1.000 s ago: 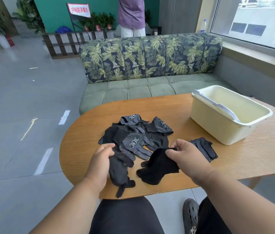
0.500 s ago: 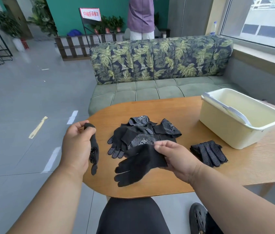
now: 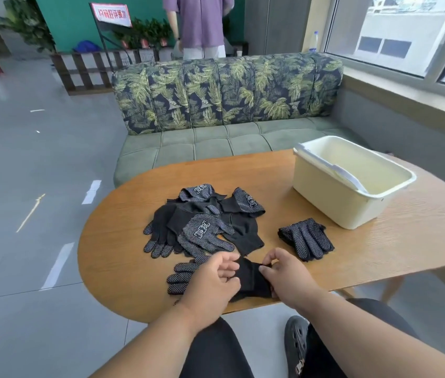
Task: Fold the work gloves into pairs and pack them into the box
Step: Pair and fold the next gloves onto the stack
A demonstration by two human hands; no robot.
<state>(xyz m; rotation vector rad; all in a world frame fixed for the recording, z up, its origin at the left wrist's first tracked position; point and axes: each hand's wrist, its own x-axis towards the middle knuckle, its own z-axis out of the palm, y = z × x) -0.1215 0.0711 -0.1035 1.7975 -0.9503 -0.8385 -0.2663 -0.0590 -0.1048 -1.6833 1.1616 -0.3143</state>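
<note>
Black work gloves (image 3: 245, 279) are being paired: left hand (image 3: 210, 282) and right hand (image 3: 286, 279) are both pinching the cuffs, which should be squared before folding.

This looks like a lounge or waiting corner of an office or public lobby, not a home. A bench sofa (image 3: 226, 110) with a palm-leaf back and green tufted seat runs beneath a large window (image 3: 406, 31) that faces another building. The floor (image 3: 25, 159) is wide grey polished tile with pale marks. Behind the sofa a standing sign (image 3: 112, 13) with red lettering, potted plants (image 3: 145, 34) along a slatted wooden fence (image 3: 90, 69), and a teal wall (image 3: 74, 20) suggest a shared entrance area. An oval wooden counter (image 3: 420, 241) stands before the sofa.
</note>
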